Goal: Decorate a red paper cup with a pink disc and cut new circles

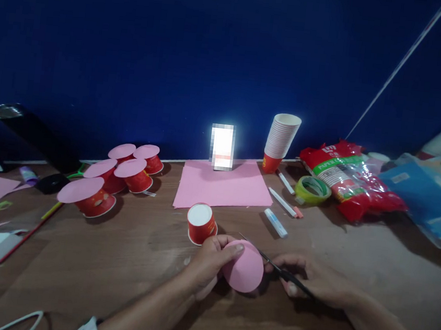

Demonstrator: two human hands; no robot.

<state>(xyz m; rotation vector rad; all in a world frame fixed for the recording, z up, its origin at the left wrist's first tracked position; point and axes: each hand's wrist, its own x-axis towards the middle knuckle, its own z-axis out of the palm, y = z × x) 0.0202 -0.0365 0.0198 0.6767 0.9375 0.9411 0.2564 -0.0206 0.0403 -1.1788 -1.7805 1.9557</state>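
While five red cups (99, 202) already wear pink discs (79, 190), one upturned cup (201, 232) stands bare. The left hand (211, 258) pinches a pink circle (244, 271) just before it; the right hand (317, 278), loosely curled, grips scissors (284, 274)

The left grip (210, 258) holds one round pink paper disc (246, 271), the right grip (322, 283) one pair of black scissors (280, 272). Just beyond the left grip stands one upturned red paper cup (201, 232); farther left, five red paper cups (140, 183) under five flat pink paper lids (130, 167).
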